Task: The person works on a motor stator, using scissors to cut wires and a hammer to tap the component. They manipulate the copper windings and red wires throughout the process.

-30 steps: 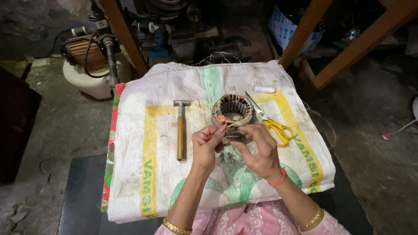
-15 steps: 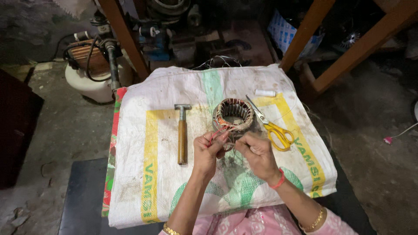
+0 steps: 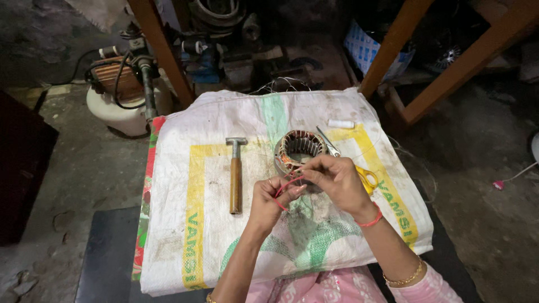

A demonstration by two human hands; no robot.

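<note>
A round motor stator (image 3: 299,147) with copper windings lies on a white woven sack (image 3: 185,224) spread over a low table. Just in front of it my left hand (image 3: 270,200) and my right hand (image 3: 335,180) meet, both pinching a thin red wire (image 3: 285,186) that runs between the fingers. A hammer (image 3: 235,174) with a wooden handle lies to the left of the hands. Yellow-handled scissors (image 3: 359,171) lie to the right, partly hidden behind my right hand.
A small white cylinder (image 3: 341,124) rests at the sack's far right. Behind the table stand a white machine with cables (image 3: 120,95), dark motor parts (image 3: 219,56), wooden legs (image 3: 163,50) and a blue-white crate (image 3: 368,50). Concrete floor (image 3: 477,168) lies on both sides.
The view has shifted slightly. My hands have stayed in front of the stator, working the red wire, with the right hand now reaching further over to the left hand.
</note>
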